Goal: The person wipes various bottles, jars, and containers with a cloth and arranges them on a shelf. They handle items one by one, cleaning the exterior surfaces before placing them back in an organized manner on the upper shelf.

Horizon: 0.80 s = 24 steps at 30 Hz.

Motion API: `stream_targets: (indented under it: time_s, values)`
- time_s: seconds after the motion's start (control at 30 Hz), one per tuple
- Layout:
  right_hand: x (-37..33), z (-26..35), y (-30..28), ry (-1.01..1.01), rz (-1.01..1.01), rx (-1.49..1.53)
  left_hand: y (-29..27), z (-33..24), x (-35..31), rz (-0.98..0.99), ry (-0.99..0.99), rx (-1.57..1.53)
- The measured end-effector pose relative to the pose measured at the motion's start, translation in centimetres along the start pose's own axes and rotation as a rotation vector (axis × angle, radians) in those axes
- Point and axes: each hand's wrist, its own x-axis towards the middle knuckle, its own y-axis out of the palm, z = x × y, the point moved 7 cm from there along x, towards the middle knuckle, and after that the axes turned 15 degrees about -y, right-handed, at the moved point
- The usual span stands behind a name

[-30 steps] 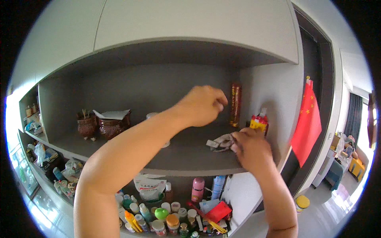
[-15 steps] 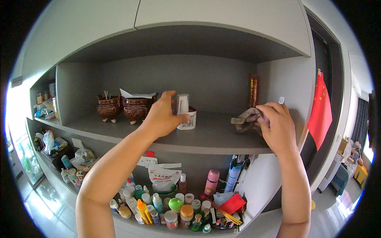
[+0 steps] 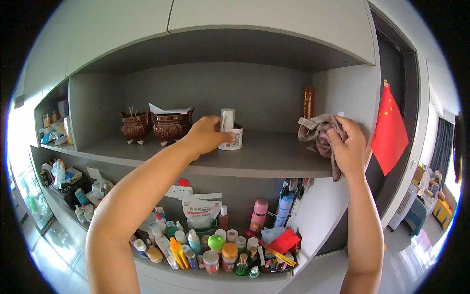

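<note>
Cloth (image 3: 325,126) is shifting rightward, the right hand (image 3: 351,147) grasping it; the left hand (image 3: 203,135) is curling by a white container (image 3: 236,141), grip unclear.

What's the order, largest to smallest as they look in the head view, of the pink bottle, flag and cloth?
1. Flag
2. Cloth, bunched in the right hand
3. Pink bottle

I log: two hands (image 3: 206,134); one cloth (image 3: 319,128); two brown pots (image 3: 171,127); one QR-marked tub (image 3: 236,140); one pink flask (image 3: 258,215); one red flag (image 3: 390,133).
</note>
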Motion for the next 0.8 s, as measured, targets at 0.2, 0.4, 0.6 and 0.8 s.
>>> stream_targets:
  time_s: [0.2,0.4,0.6,0.8]
  values:
    - [-0.2,1.2,-0.3,0.027,0.013,0.145,0.2,-1.9,-2.0,0.072,-0.068,-0.295]
    - [-1.3,3.8,-0.1,0.312,-0.012,0.609,1.9,-4.2,-6.9,0.456,0.098,-0.741]
    - [-6.6,10.2,2.1,0.549,0.097,1.046,7.0,-2.3,-14.6,0.643,0.179,-0.836]
    - [-15.6,10.5,3.6,0.801,0.414,0.930,9.7,0.5,-17.9,0.609,0.063,-0.715]
